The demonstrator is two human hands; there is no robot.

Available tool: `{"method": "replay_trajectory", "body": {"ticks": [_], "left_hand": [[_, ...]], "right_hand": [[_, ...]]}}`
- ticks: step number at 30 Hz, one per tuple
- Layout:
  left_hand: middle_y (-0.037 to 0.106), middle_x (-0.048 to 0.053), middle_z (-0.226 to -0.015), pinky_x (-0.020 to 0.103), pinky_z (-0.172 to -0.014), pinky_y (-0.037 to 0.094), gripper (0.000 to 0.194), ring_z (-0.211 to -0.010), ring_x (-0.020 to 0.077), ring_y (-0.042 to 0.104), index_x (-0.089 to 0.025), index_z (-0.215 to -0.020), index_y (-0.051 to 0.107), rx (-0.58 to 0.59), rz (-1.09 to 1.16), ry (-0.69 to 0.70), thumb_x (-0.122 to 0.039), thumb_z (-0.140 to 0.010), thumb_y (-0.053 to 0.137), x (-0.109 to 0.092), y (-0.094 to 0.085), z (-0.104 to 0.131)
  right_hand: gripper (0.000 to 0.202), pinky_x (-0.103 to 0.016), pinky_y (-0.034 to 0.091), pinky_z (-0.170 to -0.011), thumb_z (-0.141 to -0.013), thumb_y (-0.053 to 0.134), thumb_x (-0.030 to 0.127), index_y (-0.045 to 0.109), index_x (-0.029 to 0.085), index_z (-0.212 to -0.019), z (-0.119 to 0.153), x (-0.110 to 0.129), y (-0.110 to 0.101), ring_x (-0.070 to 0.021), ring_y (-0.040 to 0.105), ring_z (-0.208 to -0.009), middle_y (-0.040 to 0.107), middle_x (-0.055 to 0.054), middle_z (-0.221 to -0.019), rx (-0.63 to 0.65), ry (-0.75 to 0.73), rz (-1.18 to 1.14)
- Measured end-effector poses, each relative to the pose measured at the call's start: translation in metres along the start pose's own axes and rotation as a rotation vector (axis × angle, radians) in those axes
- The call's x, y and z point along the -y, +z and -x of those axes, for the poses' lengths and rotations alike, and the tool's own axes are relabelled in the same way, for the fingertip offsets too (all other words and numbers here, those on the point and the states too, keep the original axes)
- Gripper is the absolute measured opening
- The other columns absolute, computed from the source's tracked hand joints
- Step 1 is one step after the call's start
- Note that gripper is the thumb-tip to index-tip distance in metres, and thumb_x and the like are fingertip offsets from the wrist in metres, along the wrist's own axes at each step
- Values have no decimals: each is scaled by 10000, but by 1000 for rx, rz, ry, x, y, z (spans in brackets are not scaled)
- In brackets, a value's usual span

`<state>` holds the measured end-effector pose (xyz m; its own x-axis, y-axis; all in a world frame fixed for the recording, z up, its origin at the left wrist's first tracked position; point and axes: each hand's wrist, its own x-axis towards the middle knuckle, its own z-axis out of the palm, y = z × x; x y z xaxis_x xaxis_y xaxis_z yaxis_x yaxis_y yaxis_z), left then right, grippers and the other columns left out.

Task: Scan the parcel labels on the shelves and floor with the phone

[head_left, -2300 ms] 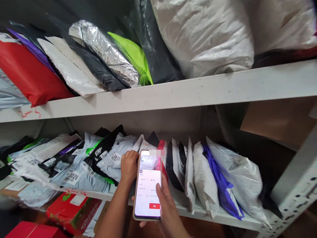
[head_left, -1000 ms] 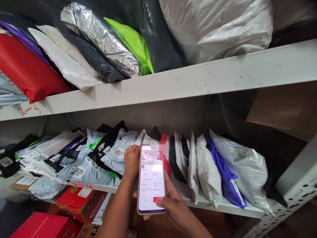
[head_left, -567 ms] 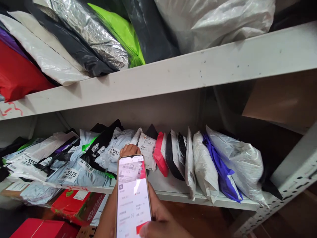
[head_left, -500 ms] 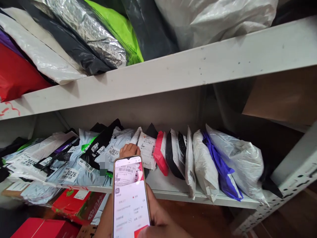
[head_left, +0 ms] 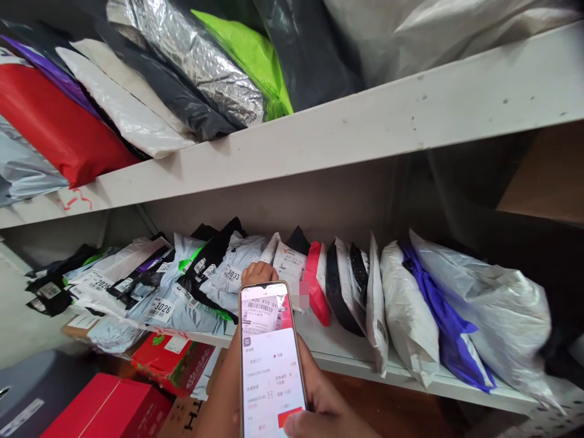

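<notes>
My right hand (head_left: 326,410) holds a smartphone (head_left: 269,371) upright, its thumb over a red button at the bottom of the screen. A magnified parcel label shows at the top of the display, with a form below. Behind the phone, my left hand (head_left: 259,274) is closed at the edge of a white labelled parcel (head_left: 289,264); the phone hides part of the grip. Left of that hand lies a pale grey parcel marked 3033 (head_left: 230,261). A pink-red parcel (head_left: 316,286) stands just right of the labelled one.
More mailing bags, including a white one (head_left: 410,310) and a blue one (head_left: 442,328), line the lower shelf (head_left: 347,359). Above runs the upper shelf's edge (head_left: 319,131), with bags on it. Red boxes (head_left: 104,407) sit below at left.
The view has shifted left, so shelves, parcels, phone and both hands appear further right. The phone's label picture is clearer. Both hands keep their holds.
</notes>
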<state>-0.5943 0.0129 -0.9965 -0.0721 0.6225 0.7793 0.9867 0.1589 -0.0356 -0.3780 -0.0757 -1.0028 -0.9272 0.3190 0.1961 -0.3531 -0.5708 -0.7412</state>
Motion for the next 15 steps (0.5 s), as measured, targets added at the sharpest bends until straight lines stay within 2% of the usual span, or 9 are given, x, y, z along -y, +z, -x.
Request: {"method": "replay_trajectory", "body": {"ticks": [6,10,13,15], "left_hand": [[631,22,-735,300,-671,322,208,-771,179,549,-203,-688,600,68,-22,-9,-213,-888,543,4,2,-2],[641,38,-781,318,-717,336,230,-820,197,558,-197,-731,627,90,-54,-41,-225,-919,497,-5,-5,-3],[650,72,-886,366,-750,336,212,-873,243,548,-193,-950,690,77,-79,-86,-221,-923,481,-20,-13,-7],[642,87,-962,400,-787,337,281,-906,262,534,-236,-1077,698,109,-91,-80,-197,-921,468,-33,-19,-10]], "right_hand": [[1089,-494,500,-925,-724,789,284,78,329,-1547,0,1,-2,-324,700,-1061,712,-96,-1190,41,-16,18],[1136,-544,475,-962,-677,832,321,102,310,-1547,-4,2,-1,-368,654,-1156,680,-127,-1256,62,-22,-5],[1249,-571,411,-1040,-559,902,395,148,278,-1547,-12,0,-2,-398,536,-1303,615,-145,-1350,66,-71,5],[1270,-561,360,-1095,-516,910,459,189,258,-1541,-19,-1,-1,-396,452,-1376,573,-143,-1405,50,-102,38]]}}
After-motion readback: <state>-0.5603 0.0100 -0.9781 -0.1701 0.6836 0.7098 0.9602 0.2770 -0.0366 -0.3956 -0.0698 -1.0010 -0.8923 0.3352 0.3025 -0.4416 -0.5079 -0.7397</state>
